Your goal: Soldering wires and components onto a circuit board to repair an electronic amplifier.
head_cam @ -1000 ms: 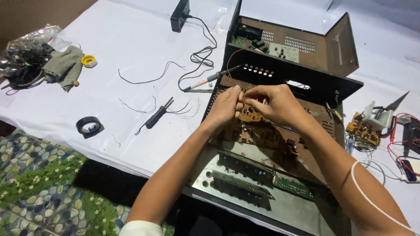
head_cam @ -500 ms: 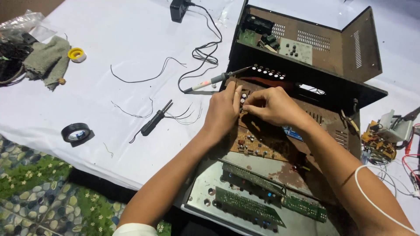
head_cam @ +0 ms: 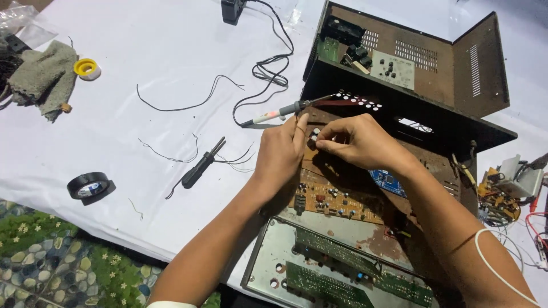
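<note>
White sheeting covers the tabletop point(head_cam: 142, 51), which carries an opened electronic chassis point(head_cam: 411, 85) at the right and loose tools at the left; a flower-patterned floor covering shows below the near edge. Head view, the only one supplied: the chassis lies with its rusted brown cover tilted back, exposing a brown circuit board point(head_cam: 337, 197) in the middle and green boards point(head_cam: 342, 274) on the metal panel nearest the person. Both hands meet over the far end of the brown board. The left hand point(head_cam: 282, 151) rests its heel on the board edge, apparently to steady itself, with its fingers point(head_cam: 301, 126) curled and nearly closed toward a small dark component point(head_cam: 312, 142). The right hand point(head_cam: 365, 145) comes in from the opposite side, thumb and forefinger drawn together in a pinch at that same component; whether the pinch actually grips the part or only touches it cannot be told. A soldering iron point(head_cam: 279, 113) lies just beyond the left hand, tip toward the chassis, its black cord looping away to a plug block point(head_cam: 232, 8) at the far edge. Well apart to the left lie a black screwdriver point(head_cam: 200, 168), a roll of black tape point(head_cam: 88, 185), thin wire offcuts, a small yellow tape roll point(head_cam: 87, 68) and a grey cloth point(head_cam: 43, 77). More boards and red wiring point(head_cam: 505, 199) sit at the right edge.
</note>
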